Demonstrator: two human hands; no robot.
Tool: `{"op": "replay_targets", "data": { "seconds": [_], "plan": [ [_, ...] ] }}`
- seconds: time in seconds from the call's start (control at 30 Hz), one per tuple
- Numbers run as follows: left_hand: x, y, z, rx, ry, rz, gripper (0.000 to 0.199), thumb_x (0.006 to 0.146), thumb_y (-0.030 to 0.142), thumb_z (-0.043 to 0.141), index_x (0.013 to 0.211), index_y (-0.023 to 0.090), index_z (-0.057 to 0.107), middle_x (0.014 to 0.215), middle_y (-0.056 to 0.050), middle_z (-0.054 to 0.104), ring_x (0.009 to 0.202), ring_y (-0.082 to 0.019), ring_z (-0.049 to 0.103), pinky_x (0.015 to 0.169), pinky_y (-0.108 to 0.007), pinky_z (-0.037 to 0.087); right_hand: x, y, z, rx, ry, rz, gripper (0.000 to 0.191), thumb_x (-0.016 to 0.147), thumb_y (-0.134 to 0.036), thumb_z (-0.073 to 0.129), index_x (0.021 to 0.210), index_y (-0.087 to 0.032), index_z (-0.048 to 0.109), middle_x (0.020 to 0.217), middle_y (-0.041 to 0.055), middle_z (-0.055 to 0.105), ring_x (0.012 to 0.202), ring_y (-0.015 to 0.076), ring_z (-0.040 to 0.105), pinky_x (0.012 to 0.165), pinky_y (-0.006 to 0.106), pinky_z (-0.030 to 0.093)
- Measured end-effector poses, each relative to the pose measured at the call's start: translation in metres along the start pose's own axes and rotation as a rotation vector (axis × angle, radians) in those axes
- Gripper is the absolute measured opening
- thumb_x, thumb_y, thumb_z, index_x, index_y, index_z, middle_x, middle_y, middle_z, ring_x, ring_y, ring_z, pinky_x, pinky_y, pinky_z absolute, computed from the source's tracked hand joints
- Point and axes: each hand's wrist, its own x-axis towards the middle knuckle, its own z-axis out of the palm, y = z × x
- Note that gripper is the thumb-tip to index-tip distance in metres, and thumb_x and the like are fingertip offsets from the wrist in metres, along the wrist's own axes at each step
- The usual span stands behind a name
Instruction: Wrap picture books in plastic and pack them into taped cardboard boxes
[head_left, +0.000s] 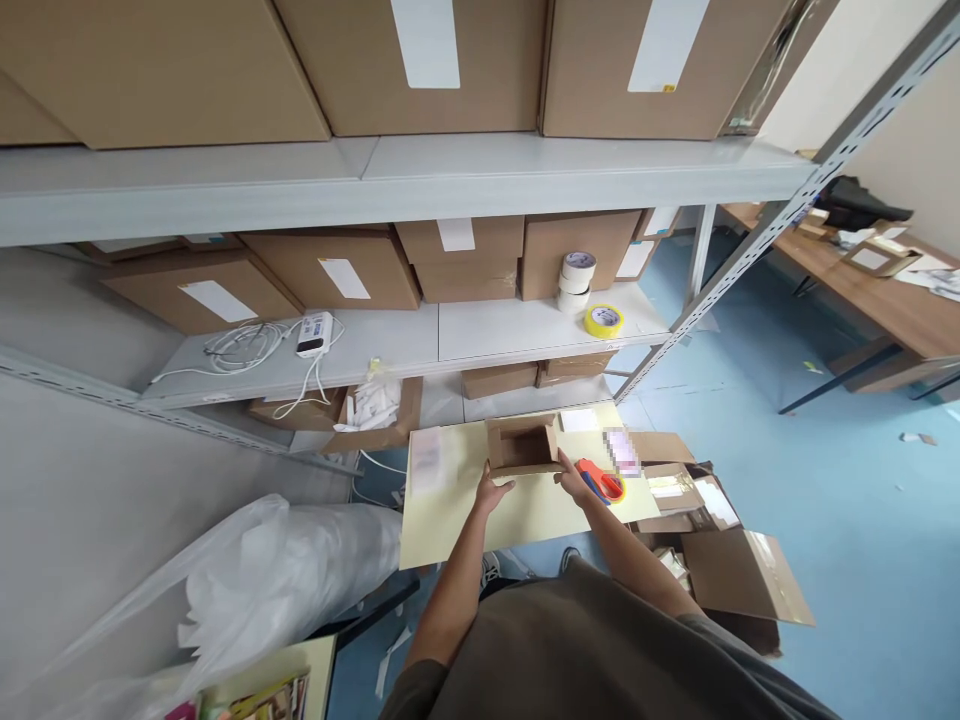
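A small open cardboard box (pixel 523 447) is held over the pale yellow table (pixel 450 510), its dark inside facing up. My left hand (pixel 491 490) grips its near left corner, and my right hand (pixel 571 478) grips the near right corner. Just right of my right hand lies a red and blue tape dispenser (pixel 602 482) with a yellow-edged roll. Behind the box is a white sheet (pixel 579 420). A pinkish printed item (pixel 622 452) rests at the table's right edge, and a pale sheet (pixel 427 460) lies at the left.
Metal shelving (pixel 480 335) with cardboard boxes stands beyond the table. Its middle shelf holds a yellow tape roll (pixel 604 320), white rolls (pixel 576 275) and a power strip (pixel 314 333). Open cartons (pixel 739 570) stand at right; plastic wrap (pixel 292 570) bulges at left.
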Motion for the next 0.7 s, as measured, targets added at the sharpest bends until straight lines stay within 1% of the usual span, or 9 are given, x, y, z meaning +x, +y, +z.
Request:
{"op": "replay_targets", "data": {
  "seconds": [0.1, 0.2, 0.3, 0.37, 0.4, 0.47, 0.53, 0.6, 0.7],
  "plan": [
    [-0.005, 0.008, -0.009, -0.010, -0.001, 0.018, 0.126, 0.056, 0.036, 0.100, 0.163, 0.023, 0.034, 0.157, -0.018, 0.054, 0.152, -0.035, 0.042, 0.127, -0.046, 0.027, -0.003, -0.005, -0.008, -0.028, -0.062, 0.032, 0.099, 0.059, -0.023, 0.068, 0.155, -0.035, 0.051, 0.147, 0.0053, 0.065, 0.137, 0.0307, 0.056, 0.108, 0.043, 0.049],
    [-0.005, 0.033, -0.024, 0.025, 0.011, 0.127, 0.119, 0.064, 0.039, 0.097, 0.164, 0.026, 0.034, 0.163, -0.015, 0.047, 0.157, -0.035, 0.035, 0.129, -0.049, 0.026, -0.003, -0.023, -0.014, 0.021, -0.070, -0.056, 0.095, 0.064, -0.024, 0.066, 0.157, -0.034, 0.049, 0.157, 0.0074, 0.057, 0.149, 0.0308, 0.046, 0.110, 0.043, 0.048],
    [0.004, 0.069, -0.030, 0.168, 0.036, 0.297, 0.076, 0.085, 0.047, 0.080, 0.154, 0.027, 0.053, 0.162, -0.010, 0.049, 0.156, -0.029, 0.037, 0.128, -0.042, 0.030, 0.002, -0.048, -0.008, 0.009, -0.016, -0.188, 0.078, 0.076, -0.030, 0.064, 0.154, -0.028, 0.054, 0.163, 0.0097, 0.050, 0.151, 0.0305, 0.043, 0.113, 0.044, 0.046],
    [0.014, 0.090, -0.025, 0.270, -0.071, 0.393, 0.044, 0.097, 0.044, 0.063, 0.137, 0.026, 0.069, 0.151, -0.009, 0.061, 0.147, -0.025, 0.049, 0.126, -0.039, 0.034, 0.009, -0.064, 0.006, -0.061, 0.005, -0.259, 0.063, 0.083, -0.035, 0.064, 0.145, -0.027, 0.063, 0.157, 0.0084, 0.057, 0.147, 0.0300, 0.048, 0.117, 0.046, 0.044],
    [0.019, 0.099, -0.021, 0.310, -0.158, 0.418, 0.037, 0.099, 0.042, 0.061, 0.130, 0.026, 0.073, 0.143, -0.009, 0.067, 0.142, -0.025, 0.055, 0.124, -0.040, 0.037, 0.013, -0.070, 0.014, -0.107, -0.002, -0.278, 0.055, 0.085, -0.037, 0.064, 0.139, -0.026, 0.068, 0.152, 0.0076, 0.062, 0.144, 0.0295, 0.052, 0.119, 0.046, 0.043],
    [0.028, 0.109, -0.012, 0.398, -0.313, 0.414, 0.034, 0.092, 0.043, 0.070, 0.121, 0.026, 0.078, 0.128, -0.009, 0.075, 0.137, -0.027, 0.058, 0.124, -0.041, 0.038, 0.021, -0.077, 0.030, -0.222, -0.046, -0.291, 0.044, 0.087, -0.036, 0.064, 0.128, -0.026, 0.075, 0.141, 0.0076, 0.070, 0.138, 0.0289, 0.058, 0.121, 0.047, 0.042],
    [0.034, 0.110, -0.009, 0.481, -0.376, 0.390, 0.037, 0.082, 0.043, 0.081, 0.114, 0.026, 0.080, 0.124, -0.011, 0.076, 0.141, -0.030, 0.055, 0.125, -0.043, 0.037, 0.026, -0.078, 0.039, -0.369, -0.093, -0.298, 0.040, 0.086, -0.029, 0.066, 0.124, -0.023, 0.078, 0.137, 0.0094, 0.071, 0.136, 0.0294, 0.060, 0.123, 0.047, 0.040],
    [0.036, 0.104, -0.012, 0.560, -0.340, 0.392, 0.043, 0.074, 0.042, 0.088, 0.112, 0.025, 0.080, 0.136, -0.014, 0.070, 0.149, -0.034, 0.046, 0.127, -0.047, 0.031, 0.028, -0.073, 0.040, -0.536, -0.101, -0.302, 0.046, 0.083, -0.022, 0.069, 0.128, -0.021, 0.076, 0.143, 0.0122, 0.067, 0.142, 0.0315, 0.054, 0.125, 0.049, 0.036],
    [0.034, 0.089, -0.025, 0.691, -0.225, 0.411, 0.064, 0.068, 0.045, 0.093, 0.125, 0.024, 0.075, 0.163, -0.017, 0.047, 0.159, -0.040, 0.026, 0.129, -0.057, 0.018, 0.023, -0.058, 0.029, -0.738, -0.048, -0.276, 0.066, 0.078, -0.017, 0.075, 0.143, -0.020, 0.067, 0.160, 0.0148, 0.051, 0.156, 0.0343, 0.036, 0.126, 0.050, 0.033]
  ]
}}
